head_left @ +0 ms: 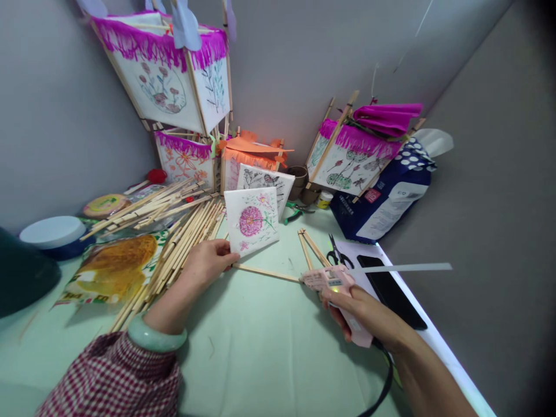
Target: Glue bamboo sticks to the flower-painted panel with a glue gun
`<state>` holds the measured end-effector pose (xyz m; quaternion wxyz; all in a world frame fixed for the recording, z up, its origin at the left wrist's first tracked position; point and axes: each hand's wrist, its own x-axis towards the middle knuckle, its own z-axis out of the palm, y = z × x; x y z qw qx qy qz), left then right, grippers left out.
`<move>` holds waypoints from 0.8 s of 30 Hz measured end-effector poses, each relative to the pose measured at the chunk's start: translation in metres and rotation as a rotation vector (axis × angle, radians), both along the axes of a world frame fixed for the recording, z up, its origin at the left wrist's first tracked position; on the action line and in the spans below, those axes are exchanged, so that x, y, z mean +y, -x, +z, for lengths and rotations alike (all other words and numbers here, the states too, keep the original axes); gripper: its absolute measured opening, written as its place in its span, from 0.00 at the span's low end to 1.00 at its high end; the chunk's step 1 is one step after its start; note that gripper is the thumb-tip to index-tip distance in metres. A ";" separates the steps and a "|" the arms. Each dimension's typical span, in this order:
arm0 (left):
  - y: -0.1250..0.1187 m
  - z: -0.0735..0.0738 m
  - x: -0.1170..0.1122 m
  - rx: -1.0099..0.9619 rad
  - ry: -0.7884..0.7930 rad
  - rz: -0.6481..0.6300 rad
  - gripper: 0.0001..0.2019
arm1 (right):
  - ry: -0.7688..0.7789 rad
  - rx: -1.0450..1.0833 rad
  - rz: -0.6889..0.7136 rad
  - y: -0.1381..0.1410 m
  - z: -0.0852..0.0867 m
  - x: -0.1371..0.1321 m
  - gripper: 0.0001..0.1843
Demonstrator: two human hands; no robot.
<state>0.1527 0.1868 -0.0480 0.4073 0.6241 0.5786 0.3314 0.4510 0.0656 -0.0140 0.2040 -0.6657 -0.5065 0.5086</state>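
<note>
My left hand (207, 259) is closed in a pinch on one end of a thin wooden stick (267, 271), which reaches right just above the table. Its fingertips lie beside the lower left corner of a white panel (251, 219) drawn with a pink flower, which leans upright behind the stick. In my right hand (358, 310) is a pink hot glue gun (336, 280), its small light lit. The nozzle is at the stick's far end; contact is hard to tell. A long translucent glue stick (406, 267) juts from the gun's back, and a black cord (388, 379) trails from its handle.
Bundled wooden sticks (185, 246) lie at left beside a plastic packet (115, 266). Paper lanterns (163, 87) stand at the back. Black scissors (337, 255), green-handled pliers (295, 215) and a dark phone (393, 292) lie ahead and right. A blue bag (369, 217) stands against the wall.
</note>
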 end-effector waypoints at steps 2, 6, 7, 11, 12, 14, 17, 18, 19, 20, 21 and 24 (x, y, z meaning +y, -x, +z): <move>0.000 -0.001 0.001 0.007 -0.002 0.001 0.09 | 0.003 -0.004 0.008 0.001 0.002 0.000 0.20; 0.000 -0.001 0.001 0.010 0.015 0.011 0.09 | -0.003 0.008 0.010 0.002 0.004 0.001 0.20; 0.000 0.000 0.000 0.012 0.014 0.008 0.09 | -0.004 0.011 0.012 0.002 0.004 0.001 0.20; 0.000 -0.001 0.001 0.020 -0.010 -0.019 0.10 | -0.008 0.008 0.023 0.001 0.003 0.001 0.20; 0.001 -0.002 0.001 0.021 -0.015 -0.020 0.10 | -0.002 0.009 0.021 0.001 0.003 0.001 0.20; 0.001 -0.004 0.002 0.021 -0.020 -0.016 0.10 | 0.005 0.016 0.016 0.001 0.002 0.001 0.21; 0.001 -0.004 0.002 0.020 -0.015 -0.011 0.09 | 0.004 0.025 0.018 0.000 0.000 0.000 0.20; 0.001 -0.003 0.002 0.020 -0.014 -0.010 0.09 | 0.006 0.029 0.014 0.000 -0.001 0.000 0.19; 0.001 -0.002 0.001 0.022 -0.013 -0.010 0.09 | 0.007 0.034 0.010 -0.001 -0.001 0.000 0.19; 0.001 -0.001 0.001 0.023 -0.012 -0.011 0.09 | 0.011 0.040 0.005 -0.001 -0.002 0.000 0.19; 0.000 0.000 0.000 0.025 -0.012 -0.013 0.09 | 0.012 0.047 0.001 -0.001 -0.002 0.000 0.18; 0.000 0.002 -0.001 0.018 -0.021 -0.016 0.09 | 0.013 0.068 -0.011 -0.002 -0.003 0.001 0.18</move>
